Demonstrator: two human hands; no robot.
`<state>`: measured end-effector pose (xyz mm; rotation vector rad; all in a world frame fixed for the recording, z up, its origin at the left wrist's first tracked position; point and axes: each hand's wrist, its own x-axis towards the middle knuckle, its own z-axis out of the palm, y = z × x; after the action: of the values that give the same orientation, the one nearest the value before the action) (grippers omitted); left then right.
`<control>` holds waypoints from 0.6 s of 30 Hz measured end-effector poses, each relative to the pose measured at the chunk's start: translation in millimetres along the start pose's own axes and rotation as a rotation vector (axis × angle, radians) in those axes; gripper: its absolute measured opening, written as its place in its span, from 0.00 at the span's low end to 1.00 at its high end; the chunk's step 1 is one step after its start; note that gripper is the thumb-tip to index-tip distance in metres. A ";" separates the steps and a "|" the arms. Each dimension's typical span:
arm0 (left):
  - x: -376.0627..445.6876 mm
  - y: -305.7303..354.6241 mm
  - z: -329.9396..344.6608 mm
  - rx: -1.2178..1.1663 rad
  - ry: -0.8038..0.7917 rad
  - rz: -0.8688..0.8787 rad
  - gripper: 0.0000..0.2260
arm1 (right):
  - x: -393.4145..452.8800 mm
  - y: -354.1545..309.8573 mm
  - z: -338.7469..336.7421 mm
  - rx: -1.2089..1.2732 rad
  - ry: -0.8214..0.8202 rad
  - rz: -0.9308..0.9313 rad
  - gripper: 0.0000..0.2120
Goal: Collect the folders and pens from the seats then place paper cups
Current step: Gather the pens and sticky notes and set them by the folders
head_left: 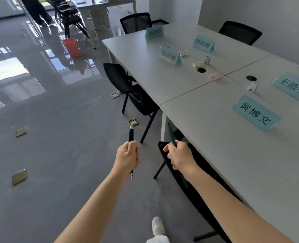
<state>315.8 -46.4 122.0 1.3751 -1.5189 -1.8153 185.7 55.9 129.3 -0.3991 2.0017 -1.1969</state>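
My left hand [127, 156] grips a black pen [131, 133] upright over the grey floor, its silver tip pointing up and its other end sticking out below the fist. My right hand [179, 156] grips a thin dark green item [171, 133], which shows only as a narrow strip. I cannot tell whether it is a folder seen edge-on or a pen. This hand is above the back of the nearest black chair [194, 186], beside the white table [224, 155]. No paper cups are in view.
Teal name cards [255, 114] stand along the table among small items and cable holes. A second black chair [127, 86] is tucked in further along. Metal floor boxes [133, 122] dot the floor. An orange bucket [71, 47] and a standing person [38, 11] are far back.
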 end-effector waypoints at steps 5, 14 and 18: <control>70.5 30.4 -13.8 0.018 -0.015 0.028 0.11 | 66.7 -37.8 23.4 0.015 -0.002 -0.014 0.12; 208.5 108.7 -9.4 0.053 -0.056 0.050 0.12 | 194.7 -127.7 43.0 0.046 0.033 -0.019 0.14; 266.4 135.1 -3.1 0.099 -0.089 0.054 0.12 | 242.6 -156.9 41.1 0.056 0.075 0.012 0.13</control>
<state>165.5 -304.4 132.1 1.2997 -1.6953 -1.8131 37.4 -195.1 143.4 -0.3177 2.0264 -1.2750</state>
